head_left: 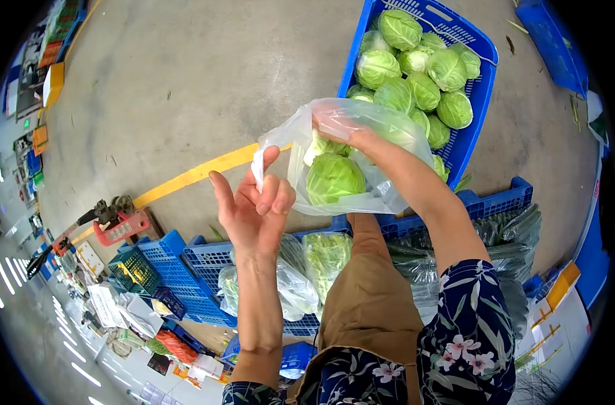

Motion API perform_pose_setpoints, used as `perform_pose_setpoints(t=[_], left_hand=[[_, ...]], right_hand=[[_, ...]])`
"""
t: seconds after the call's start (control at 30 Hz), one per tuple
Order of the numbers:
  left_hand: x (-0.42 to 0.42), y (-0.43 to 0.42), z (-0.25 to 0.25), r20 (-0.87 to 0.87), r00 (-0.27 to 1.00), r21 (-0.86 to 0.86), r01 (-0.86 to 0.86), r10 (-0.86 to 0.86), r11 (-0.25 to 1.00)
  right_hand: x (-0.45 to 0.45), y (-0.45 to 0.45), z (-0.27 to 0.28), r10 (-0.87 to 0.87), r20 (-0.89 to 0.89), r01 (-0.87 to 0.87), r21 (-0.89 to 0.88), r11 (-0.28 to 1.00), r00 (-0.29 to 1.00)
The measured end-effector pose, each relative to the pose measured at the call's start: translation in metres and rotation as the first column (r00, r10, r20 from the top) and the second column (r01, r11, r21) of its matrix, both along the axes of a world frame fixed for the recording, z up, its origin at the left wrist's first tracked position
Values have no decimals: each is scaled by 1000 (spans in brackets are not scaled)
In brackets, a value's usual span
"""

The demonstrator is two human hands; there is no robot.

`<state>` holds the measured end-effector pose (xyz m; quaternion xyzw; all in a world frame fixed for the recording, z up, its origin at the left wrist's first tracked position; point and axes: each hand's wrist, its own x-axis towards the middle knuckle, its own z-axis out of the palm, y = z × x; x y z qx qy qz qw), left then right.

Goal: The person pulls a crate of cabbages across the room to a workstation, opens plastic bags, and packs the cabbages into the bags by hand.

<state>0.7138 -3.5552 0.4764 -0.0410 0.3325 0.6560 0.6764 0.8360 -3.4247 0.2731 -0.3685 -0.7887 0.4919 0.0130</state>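
Note:
A clear plastic bag [395, 196] hangs in front of me with its mouth spread. Inside it a round green cabbage [334, 178] shows plainly, and a second, paler cabbage [319, 147] lies beyond it, partly covered. My left hand [253, 202] has a fold of the bag's rim caught between its fingers, thumb out to the side. Through the opening reaches my right hand [338, 121], beside the paler cabbage and against the bag's far wall. Plastic film blurs its fingers, so their grip cannot be made out.
A blue crate [467, 145] full of cabbages stands on the floor ahead, to the right. Near my legs, blue pallets [209, 260] carry bagged leafy greens [327, 255] and plastic-wrapped dark green vegetables [503, 236]. A red-and-black wheeled metal piece [121, 226] sits left, by a yellow floor line [199, 172].

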Motion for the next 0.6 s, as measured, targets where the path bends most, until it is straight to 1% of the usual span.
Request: perform_pose_setpoints(t=[0.03, 0.07, 0.1, 0.17, 0.23, 0.33, 0.43, 0.47, 0.5, 0.53, 0.6], left_hand=[[-2, 1, -1, 38, 999, -7, -24, 24, 1000], [-4, 3, -3, 77, 996, -15, -47, 48, 999], [-4, 5, -4, 116, 991, -24, -70, 73, 997], [-2, 7, -8, 137, 989, -5, -61, 61, 998], [1, 7, -10, 153, 986, -11, -58, 59, 998], [8, 4, -15, 178, 982, -28, -58, 63, 998], [10, -5, -17, 243, 966, -21, -82, 85, 996], [10, -7, -17, 275, 956, -20, -98, 100, 995], [10, -9, -16, 306, 945, -18, -115, 115, 993], [7, -7, -14, 287, 945, -23, -156, 156, 987], [-3, 1, -6, 254, 937, -26, -241, 240, 970]], right_hand=[[3, 0, -11, -36, -12, 35, -18, 999, 999], [7, -2, -31, 20, 10, -22, 142, 990, 1000], [11, -6, -59, 73, 41, -81, 297, 951, 997], [17, -5, -68, 55, 28, -61, 381, 923, 998], [24, -6, -43, -81, -63, 93, 233, 968, 995], [29, -1, 0, -237, -212, 224, -83, 971, 948], [28, 7, 15, -6, -16, 5, -48, 999, 1000], [31, 7, 17, -117, -110, 70, -362, 930, 987], [39, 4, 19, -247, -162, 88, -641, 762, 955], [48, 2, 20, -383, -166, 61, -855, 515, 909], [75, 3, 14, -264, -73, 132, -720, 681, 962]])
